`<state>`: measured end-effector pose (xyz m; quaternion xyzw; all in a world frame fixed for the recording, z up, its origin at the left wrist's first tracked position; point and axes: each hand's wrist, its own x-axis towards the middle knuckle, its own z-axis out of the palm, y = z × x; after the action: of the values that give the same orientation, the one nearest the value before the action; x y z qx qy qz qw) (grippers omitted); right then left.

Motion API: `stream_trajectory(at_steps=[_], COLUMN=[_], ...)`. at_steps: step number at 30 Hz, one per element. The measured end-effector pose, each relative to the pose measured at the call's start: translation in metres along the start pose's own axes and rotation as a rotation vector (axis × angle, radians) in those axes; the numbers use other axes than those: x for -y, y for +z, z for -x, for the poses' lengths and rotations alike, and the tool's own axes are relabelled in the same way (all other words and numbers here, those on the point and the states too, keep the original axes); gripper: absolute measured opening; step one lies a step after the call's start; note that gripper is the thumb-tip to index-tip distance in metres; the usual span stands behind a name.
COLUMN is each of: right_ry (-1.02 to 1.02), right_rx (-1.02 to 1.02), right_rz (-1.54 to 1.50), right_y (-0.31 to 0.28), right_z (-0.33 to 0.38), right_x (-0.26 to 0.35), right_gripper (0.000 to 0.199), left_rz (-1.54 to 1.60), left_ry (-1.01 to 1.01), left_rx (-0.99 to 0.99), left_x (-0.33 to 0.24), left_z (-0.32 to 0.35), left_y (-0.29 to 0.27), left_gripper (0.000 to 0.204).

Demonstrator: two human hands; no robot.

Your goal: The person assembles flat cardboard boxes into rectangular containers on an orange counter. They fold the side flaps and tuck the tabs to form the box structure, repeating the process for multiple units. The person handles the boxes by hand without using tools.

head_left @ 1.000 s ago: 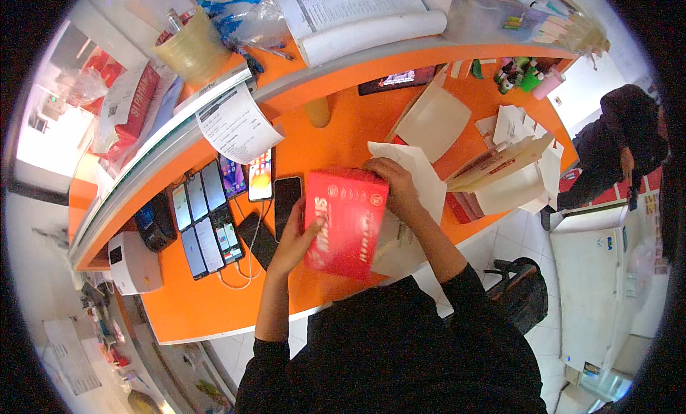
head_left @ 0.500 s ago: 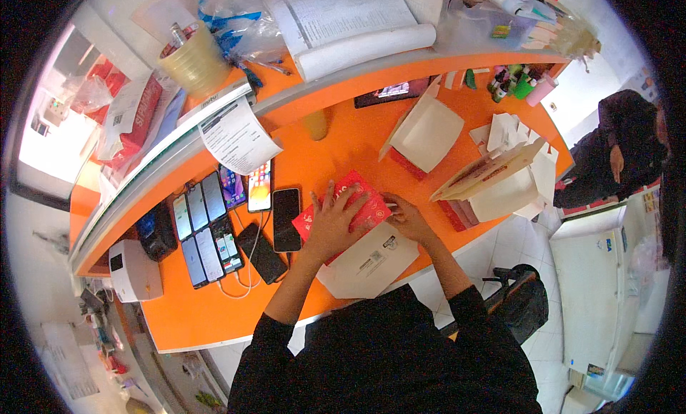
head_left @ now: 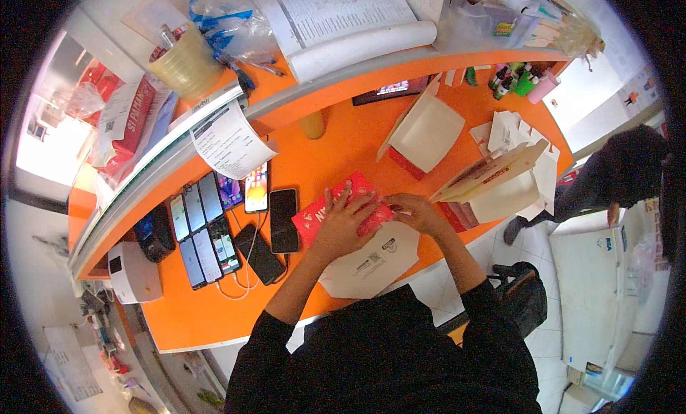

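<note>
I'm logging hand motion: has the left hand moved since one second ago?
Yes. The left hand has moved right, away from the black phone nearest it, and now lies on the red carton.

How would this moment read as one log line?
Left hand: spread on red carton | Right hand: at carton's right end | Carton's left: phones | Carton's right: open boxes
</note>
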<state>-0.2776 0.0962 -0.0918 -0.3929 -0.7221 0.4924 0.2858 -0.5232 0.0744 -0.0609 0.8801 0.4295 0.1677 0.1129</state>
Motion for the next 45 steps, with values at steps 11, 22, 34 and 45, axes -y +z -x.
stream_trajectory(at_steps=[11, 22, 34, 45], right_ry=[-0.002, 0.180, 0.319, -0.214], right_rx=[-0.041, 0.099, -0.071, -0.052], right_rz=[0.018, 0.331, 0.556, 0.438], right_y=[0.014, 0.031, 0.059, 0.020], right_z=[0.006, -0.009, 0.004, 0.007], right_x=[0.002, -0.022, -0.026, 0.031], right_gripper=[0.044, 0.076, 0.072, 0.059], left_rz=[0.071, 0.137, -0.092, 0.169], left_ry=[-0.207, -0.611, -0.657, -0.148], left_rx=[-0.325, -0.202, -0.221, -0.324], left_x=[0.016, 0.014, 0.031, 0.043], left_z=[0.079, 0.159, 0.151, 0.135], left_y=[-0.014, 0.050, 0.053, -0.028], left_gripper=[0.087, 0.097, 0.073, 0.057])
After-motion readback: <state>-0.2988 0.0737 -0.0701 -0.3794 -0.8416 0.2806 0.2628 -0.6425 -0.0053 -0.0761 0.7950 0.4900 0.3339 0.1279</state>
